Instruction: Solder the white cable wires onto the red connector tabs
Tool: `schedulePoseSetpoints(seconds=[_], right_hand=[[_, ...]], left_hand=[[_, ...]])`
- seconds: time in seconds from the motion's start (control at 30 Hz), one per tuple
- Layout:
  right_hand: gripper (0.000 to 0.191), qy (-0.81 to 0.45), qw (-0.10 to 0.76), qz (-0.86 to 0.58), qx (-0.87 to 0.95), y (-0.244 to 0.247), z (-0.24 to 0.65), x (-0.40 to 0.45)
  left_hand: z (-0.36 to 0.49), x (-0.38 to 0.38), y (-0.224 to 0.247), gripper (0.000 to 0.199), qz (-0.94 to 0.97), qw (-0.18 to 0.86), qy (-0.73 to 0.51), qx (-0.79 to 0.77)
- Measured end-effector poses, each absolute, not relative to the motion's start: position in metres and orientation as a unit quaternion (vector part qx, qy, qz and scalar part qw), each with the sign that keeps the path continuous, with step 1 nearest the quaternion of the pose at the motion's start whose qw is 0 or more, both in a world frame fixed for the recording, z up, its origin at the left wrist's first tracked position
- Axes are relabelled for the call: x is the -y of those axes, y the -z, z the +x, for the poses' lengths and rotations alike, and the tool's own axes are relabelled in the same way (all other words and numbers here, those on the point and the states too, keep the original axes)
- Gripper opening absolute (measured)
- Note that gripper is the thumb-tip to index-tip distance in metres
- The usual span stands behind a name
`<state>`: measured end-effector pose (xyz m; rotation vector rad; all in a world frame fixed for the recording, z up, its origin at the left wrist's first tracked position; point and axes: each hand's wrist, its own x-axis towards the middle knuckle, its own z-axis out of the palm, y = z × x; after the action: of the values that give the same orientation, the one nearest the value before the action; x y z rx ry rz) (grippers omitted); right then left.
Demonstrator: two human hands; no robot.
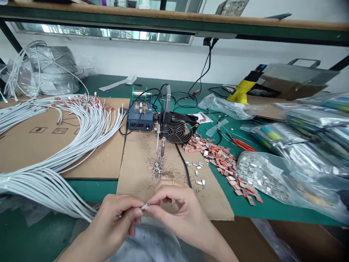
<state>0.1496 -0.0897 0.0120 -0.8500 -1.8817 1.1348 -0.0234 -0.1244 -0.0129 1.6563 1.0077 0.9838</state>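
In the head view my left hand [116,214] is closed in a pinch on a white cable [144,207], near its end. My right hand [174,203] meets it from the other side, thumb and forefinger pinched on the cable's tip. A small dark bit shows between those fingertips; its details are too small to tell. Both hands are in front of the near edge of a cardboard sheet [136,182]. Beyond them a soldering iron [165,127] stands tip down in an automatic feed stand, above a patch of solder crumbs [157,167].
A large bundle of white cables [89,142] spreads over cardboard at left. A blue solder feeder [140,118] and a black fan [180,129] stand behind the iron. Orange-and-silver small parts [223,162] and plastic bags [267,178] lie right, with a yellow heat gun [241,91] behind.
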Motion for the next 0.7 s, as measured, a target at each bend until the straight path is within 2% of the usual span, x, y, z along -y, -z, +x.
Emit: schedulePoseSetpoints(seconds=[0.1,0.2,0.27,0.33,0.4,0.53,0.7], right_hand=[[0.011,-0.482,0.447,-0.3,0.691,0.001,0.14,0.093],[0.016,-0.584,0.54,-0.256,0.549,0.022,0.125,0.098],[0.017,-0.632,0.561,-0.229,0.483,0.032,0.122,0.098],[0.014,-0.614,0.568,-0.243,0.491,0.035,0.126,0.096],[0.011,-0.556,0.554,-0.294,0.545,0.03,0.136,0.093],[0.009,-0.483,0.447,-0.376,0.653,0.012,0.153,0.091],[0.013,-0.52,0.397,-0.404,0.64,0.006,0.151,0.096]], left_hand=[[-0.023,0.123,0.014,0.033,0.616,0.544,-0.397,-0.408],[-0.021,0.123,0.015,0.04,0.541,0.626,-0.399,-0.397],[-0.021,0.124,0.016,0.037,0.52,0.642,-0.41,-0.386],[-0.021,0.125,0.018,0.028,0.527,0.623,-0.433,-0.384],[-0.022,0.126,0.018,0.019,0.542,0.586,-0.455,-0.393],[-0.023,0.125,0.014,0.018,0.606,0.522,-0.404,-0.443],[-0.021,0.123,0.012,0.019,0.672,0.44,-0.366,-0.47]])
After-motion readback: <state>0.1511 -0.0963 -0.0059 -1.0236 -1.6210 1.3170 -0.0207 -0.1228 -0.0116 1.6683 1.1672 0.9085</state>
